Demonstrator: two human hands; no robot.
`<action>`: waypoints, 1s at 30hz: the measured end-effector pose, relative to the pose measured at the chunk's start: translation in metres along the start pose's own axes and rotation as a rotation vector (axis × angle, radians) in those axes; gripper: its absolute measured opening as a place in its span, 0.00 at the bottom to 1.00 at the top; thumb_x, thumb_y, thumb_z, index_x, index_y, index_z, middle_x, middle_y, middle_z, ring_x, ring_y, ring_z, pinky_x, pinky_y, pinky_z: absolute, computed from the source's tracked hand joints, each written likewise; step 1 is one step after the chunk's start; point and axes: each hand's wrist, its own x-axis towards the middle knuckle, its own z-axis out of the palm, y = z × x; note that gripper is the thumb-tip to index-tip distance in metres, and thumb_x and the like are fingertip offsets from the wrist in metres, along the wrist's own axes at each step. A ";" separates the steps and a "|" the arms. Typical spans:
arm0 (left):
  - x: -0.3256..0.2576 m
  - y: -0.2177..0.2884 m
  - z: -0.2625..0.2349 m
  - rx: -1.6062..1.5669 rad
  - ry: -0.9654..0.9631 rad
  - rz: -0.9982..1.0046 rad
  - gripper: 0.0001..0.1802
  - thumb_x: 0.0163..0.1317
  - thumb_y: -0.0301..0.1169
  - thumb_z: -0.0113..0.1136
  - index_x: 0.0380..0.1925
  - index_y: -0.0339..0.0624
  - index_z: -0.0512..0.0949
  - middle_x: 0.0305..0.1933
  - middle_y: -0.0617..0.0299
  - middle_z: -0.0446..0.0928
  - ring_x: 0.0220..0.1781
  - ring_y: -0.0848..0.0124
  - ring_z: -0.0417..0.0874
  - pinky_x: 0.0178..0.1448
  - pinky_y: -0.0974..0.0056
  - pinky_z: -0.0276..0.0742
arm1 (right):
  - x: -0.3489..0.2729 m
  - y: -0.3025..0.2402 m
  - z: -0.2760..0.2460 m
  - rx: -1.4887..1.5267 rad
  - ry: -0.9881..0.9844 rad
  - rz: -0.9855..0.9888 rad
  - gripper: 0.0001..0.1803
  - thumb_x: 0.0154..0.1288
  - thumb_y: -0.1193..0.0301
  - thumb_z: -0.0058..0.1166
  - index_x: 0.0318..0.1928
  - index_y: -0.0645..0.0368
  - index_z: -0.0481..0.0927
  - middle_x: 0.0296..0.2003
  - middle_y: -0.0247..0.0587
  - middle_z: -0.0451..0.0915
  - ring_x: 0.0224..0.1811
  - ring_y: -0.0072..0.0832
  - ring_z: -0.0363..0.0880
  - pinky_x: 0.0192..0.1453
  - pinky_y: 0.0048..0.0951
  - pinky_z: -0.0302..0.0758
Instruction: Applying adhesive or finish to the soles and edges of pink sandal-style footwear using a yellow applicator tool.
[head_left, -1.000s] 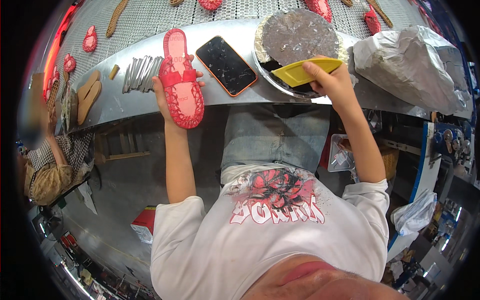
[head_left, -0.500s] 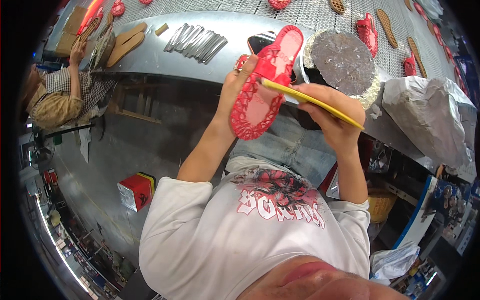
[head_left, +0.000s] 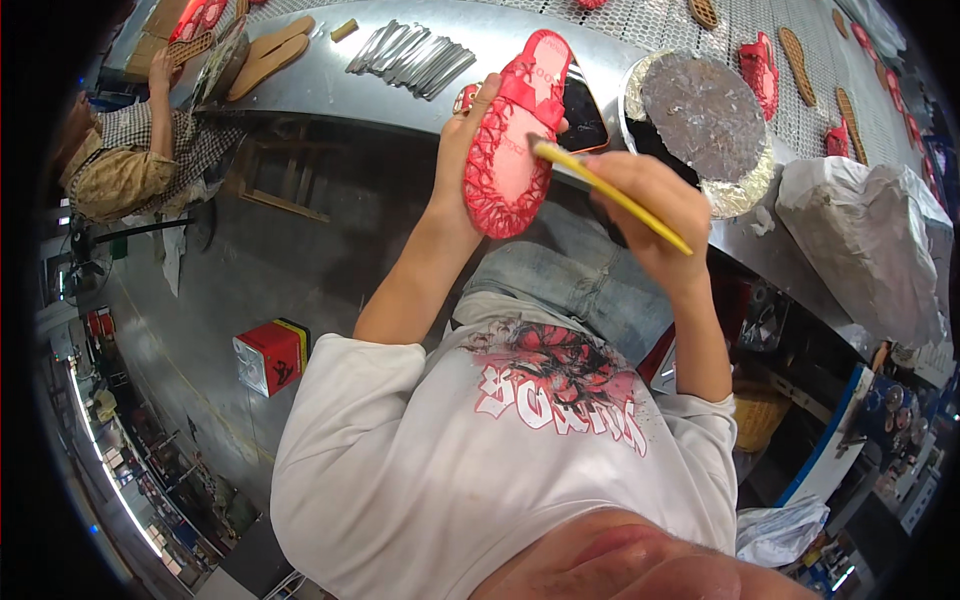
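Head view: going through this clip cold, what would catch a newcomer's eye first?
The red sandal, held up at the middle of the picture by the left hand over the metal bench edge. The right hand touches a yellow-handled brush to its inner side. Behind it sits a round foil-lined dish, and more red sandals lie on the mesh belt at upper right.

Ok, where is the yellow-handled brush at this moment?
In the head view the yellow-handled brush is in the right hand, right of centre, its tip on the red sandal held up by the left hand.
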 end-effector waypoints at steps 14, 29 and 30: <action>0.015 0.003 -0.007 0.038 -0.042 0.104 0.30 0.71 0.51 0.53 0.47 0.28 0.78 0.35 0.45 0.84 0.29 0.64 0.87 0.31 0.64 0.85 | 0.002 -0.017 0.010 0.347 -0.144 0.207 0.10 0.57 0.81 0.64 0.41 0.68 0.85 0.36 0.47 0.86 0.36 0.29 0.85 0.42 0.24 0.78; 0.001 -0.001 0.000 0.176 0.038 0.104 0.28 0.75 0.48 0.48 0.50 0.27 0.76 0.39 0.43 0.84 0.34 0.62 0.88 0.38 0.61 0.86 | 0.016 0.007 -0.012 0.244 -0.062 0.359 0.08 0.61 0.77 0.64 0.40 0.67 0.86 0.35 0.42 0.87 0.37 0.24 0.84 0.44 0.24 0.78; -0.001 -0.003 -0.004 0.198 0.059 0.150 0.27 0.74 0.47 0.51 0.48 0.28 0.78 0.38 0.44 0.84 0.34 0.60 0.88 0.37 0.59 0.86 | 0.017 0.002 -0.011 0.216 0.012 0.341 0.09 0.60 0.79 0.64 0.42 0.67 0.86 0.35 0.41 0.87 0.36 0.24 0.83 0.43 0.23 0.77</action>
